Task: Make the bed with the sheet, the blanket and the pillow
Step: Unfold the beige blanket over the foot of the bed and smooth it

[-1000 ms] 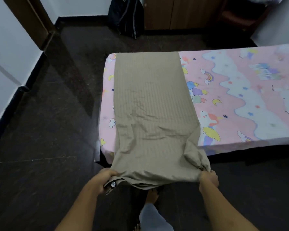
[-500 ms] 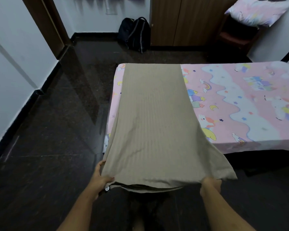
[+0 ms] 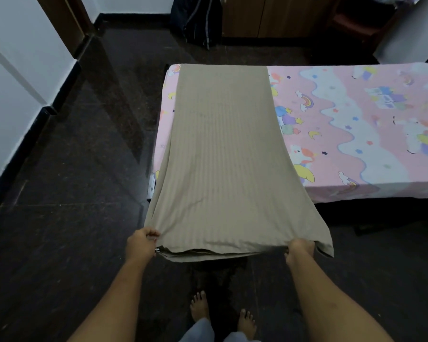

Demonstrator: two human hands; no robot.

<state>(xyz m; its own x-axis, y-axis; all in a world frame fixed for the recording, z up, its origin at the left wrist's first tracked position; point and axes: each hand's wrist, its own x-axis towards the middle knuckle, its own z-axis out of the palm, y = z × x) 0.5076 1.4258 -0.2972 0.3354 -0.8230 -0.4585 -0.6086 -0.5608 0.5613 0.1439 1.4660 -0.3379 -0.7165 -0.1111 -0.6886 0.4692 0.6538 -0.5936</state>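
You are standing at the near long side of the bed (image 3: 371, 191), which is wearing its pink cartoon-print sheet (image 3: 356, 134). The folded beige striped blanket (image 3: 223, 149) is lying as a narrow strip across the bed's left end. Its long axis is running straight away from you, from the bed's far edge out past its near edge. Your left hand (image 3: 142, 245) is pinching the strip's near left corner, and your right hand (image 3: 300, 250) is gripping the cloth just inside the near right corner. Both are hanging level, off the bed's near edge. Bare sheet is lying rightward, so the spreading probably runs that way, right hand leading.
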